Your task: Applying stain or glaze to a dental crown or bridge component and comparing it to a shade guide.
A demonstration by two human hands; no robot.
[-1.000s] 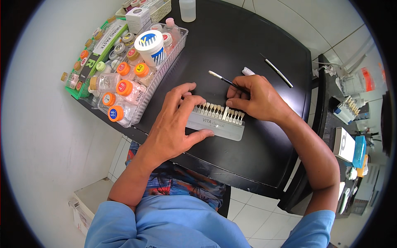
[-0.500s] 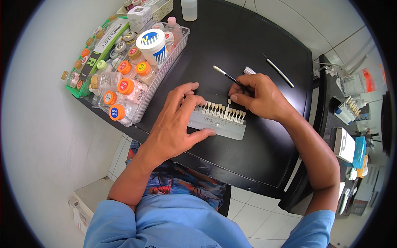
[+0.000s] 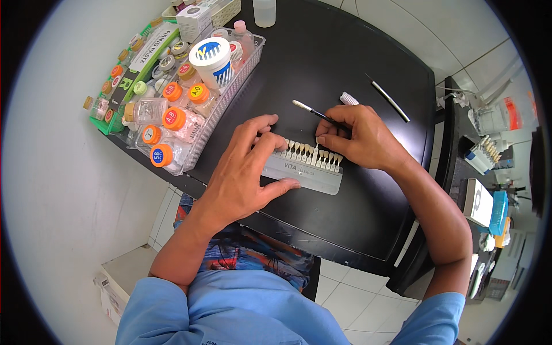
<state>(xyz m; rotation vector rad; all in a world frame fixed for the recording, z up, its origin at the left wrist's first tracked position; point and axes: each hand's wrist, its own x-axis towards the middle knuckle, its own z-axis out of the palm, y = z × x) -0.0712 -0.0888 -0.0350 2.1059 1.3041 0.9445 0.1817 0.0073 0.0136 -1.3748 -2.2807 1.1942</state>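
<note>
A tooth shade guide, a grey holder with a row of tooth-coloured tabs, lies on the black table. My left hand grips its left end, index finger at the tabs and thumb along the near edge. My right hand has a thin brush tucked in its fingers, the pale tip pointing up and left. With thumb and index fingertips together, the same hand is at the top of one tab that stands higher than its neighbours. Those fingertips partly hide the tab's top.
At the left, a plastic basket is full of jars with orange caps and a white tub. A white ribbed object sits beyond my right hand, and a slim pen-like tool lies farther right. A bottle stands at the far edge.
My right hand has lowered slightly toward the guide, and the raised tab has sunk a little deeper into the row. The brush tip has shifted left and farther away. My left hand keeps its place.
</note>
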